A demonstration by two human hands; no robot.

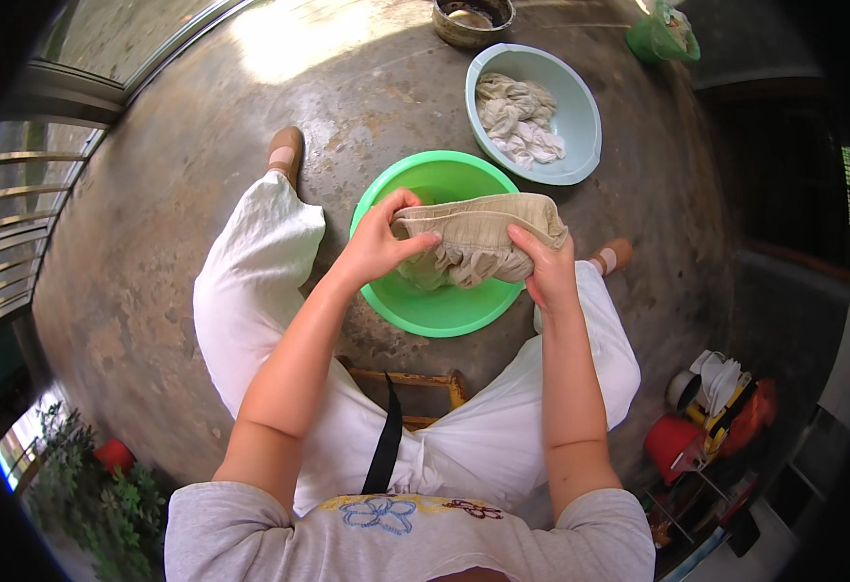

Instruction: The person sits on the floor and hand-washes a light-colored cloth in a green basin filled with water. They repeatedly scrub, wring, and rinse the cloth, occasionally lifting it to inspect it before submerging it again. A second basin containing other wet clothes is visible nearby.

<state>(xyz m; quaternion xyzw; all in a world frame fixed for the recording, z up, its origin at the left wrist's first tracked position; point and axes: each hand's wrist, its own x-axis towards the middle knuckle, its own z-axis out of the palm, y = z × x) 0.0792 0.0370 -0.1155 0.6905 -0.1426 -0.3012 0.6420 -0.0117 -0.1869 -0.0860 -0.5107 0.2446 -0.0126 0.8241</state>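
Observation:
Between my two hands a beige cloth garment (483,225) is stretched by its wide band, which looks like a waistband. The rest of it hangs bunched below, over a bright green basin (435,315) on the floor. My left hand (386,238) grips the band's left end, thumb on the near side. At the right end my right hand (546,267) is closed on the band, thumb on top. What lies at the bottom of the green basin is mostly hidden by the garment and my hands.
A pale blue basin (580,121) holding wet light-coloured clothes (520,121) stands beyond the green one. Farther back are a dark metal pot (472,37) and a green bin (650,41). A red bucket (672,444) stands right; leafy plants (95,500) are left. My legs flank the green basin.

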